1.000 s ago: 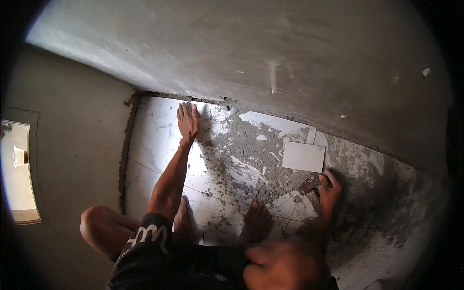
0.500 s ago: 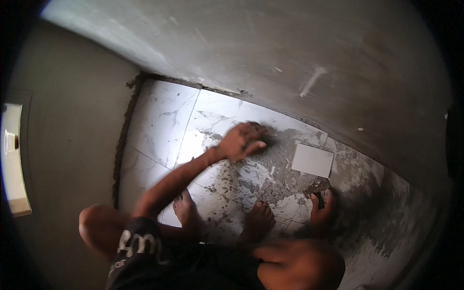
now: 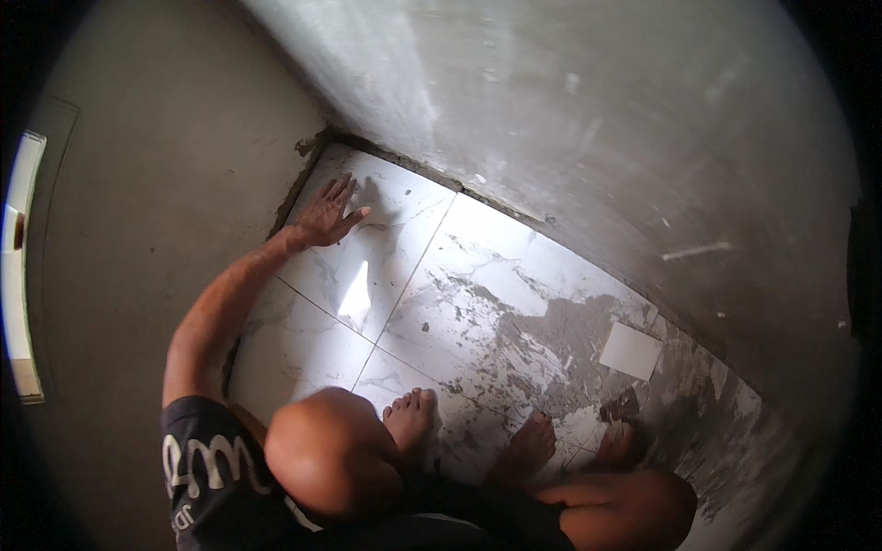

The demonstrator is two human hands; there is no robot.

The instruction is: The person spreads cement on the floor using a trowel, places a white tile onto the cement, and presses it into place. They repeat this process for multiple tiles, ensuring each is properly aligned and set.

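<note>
My left hand (image 3: 329,213) reaches out to the far corner, its fingers spread flat over a white marbled floor tile (image 3: 404,207). It holds nothing; whether the palm presses on the tile I cannot tell. Down by my right knee, my right hand (image 3: 620,444) is low over the floor, dark and blurred. A dark patch or thing sits at its fingers, and I cannot make out whether it is held. Just beyond that hand lies a small white rectangular piece (image 3: 630,351). Grey crumbly mortar debris (image 3: 560,344) is smeared across the tiles to the left of this piece.
Grey plastered walls rise at the left (image 3: 175,184) and at the far right (image 3: 597,138), with a rough gap (image 3: 404,158) along the tile edge. My bare feet (image 3: 411,418) stand on the tiles between the hands. A bright narrow opening (image 3: 20,266) is at far left.
My left hand has gone from above the debris to the tile in the far left corner, its fingers now flattened out. The view has shifted. My right hand stays near the white piece.
</note>
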